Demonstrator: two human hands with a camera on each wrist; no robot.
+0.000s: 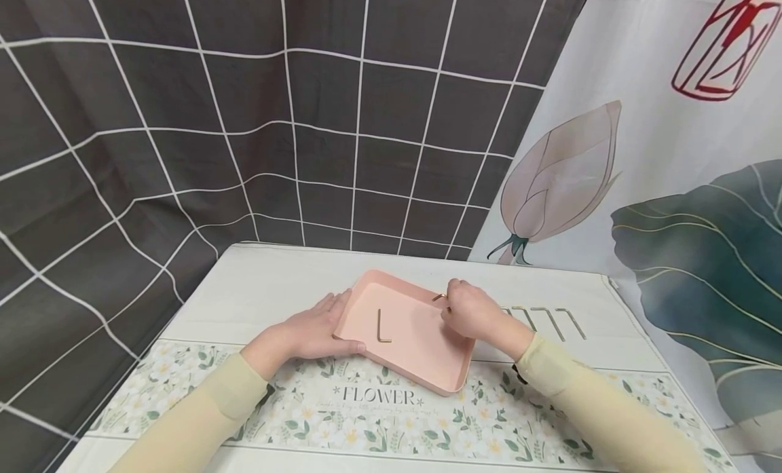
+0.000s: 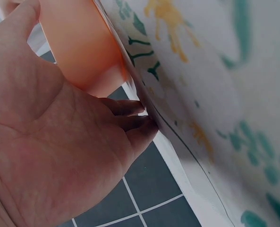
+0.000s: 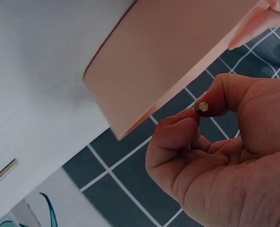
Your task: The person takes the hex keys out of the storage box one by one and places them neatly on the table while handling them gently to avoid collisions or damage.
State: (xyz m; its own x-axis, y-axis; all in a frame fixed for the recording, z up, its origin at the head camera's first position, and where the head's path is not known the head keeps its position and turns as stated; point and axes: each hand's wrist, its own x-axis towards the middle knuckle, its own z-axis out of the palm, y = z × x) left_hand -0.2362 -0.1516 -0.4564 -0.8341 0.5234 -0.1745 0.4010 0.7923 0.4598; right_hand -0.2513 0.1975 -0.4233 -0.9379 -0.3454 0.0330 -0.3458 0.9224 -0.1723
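A pink rectangular tray (image 1: 415, 334) lies at an angle on the table, with one L-shaped hex key (image 1: 379, 326) in its left part. My left hand (image 1: 314, 327) rests against the tray's left side, fingers extended and thumb along the front rim. Over the tray's right side, my right hand (image 1: 473, 310) pinches another hex key (image 3: 203, 107) between thumb and forefinger; its hexagonal end shows in the right wrist view. Most of that key is hidden by the fingers.
Several more hex keys (image 1: 559, 320) lie in a row on the table to the right of the tray. A cloth with a floral band (image 1: 379, 425) covers the table. Behind hangs a dark gridded curtain (image 1: 324, 154), beside a white floral one (image 1: 568, 174).
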